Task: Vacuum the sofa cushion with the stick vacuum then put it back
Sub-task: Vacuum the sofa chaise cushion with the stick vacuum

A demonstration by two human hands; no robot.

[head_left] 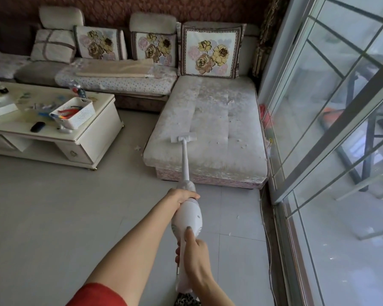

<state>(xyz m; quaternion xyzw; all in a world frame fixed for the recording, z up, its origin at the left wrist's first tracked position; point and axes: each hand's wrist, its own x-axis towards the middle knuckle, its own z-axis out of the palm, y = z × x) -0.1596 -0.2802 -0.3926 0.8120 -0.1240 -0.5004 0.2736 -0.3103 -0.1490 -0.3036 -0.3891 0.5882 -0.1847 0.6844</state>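
Both my hands were on the stick vacuum (187, 219). My left hand (181, 197) gripped the front end of the body, just short of the sofa cushion's near edge. My right hand (194, 250) curled round the handle farther back from the cushion, thumb laid on the white body. The wand ran up over the cushion's near edge. The vacuum head (183, 137) sat flat on the sofa cushion (215, 129), in its near left part. Small white bits lay on the cushion, right of the head. A flower pillow (211, 50) stood upright at the cushion's far end. The tabletop (13, 127) with a white basket (75, 112) was left of the cushion, well apart. A glass door (318, 107) was just beside the cushion's right edge.
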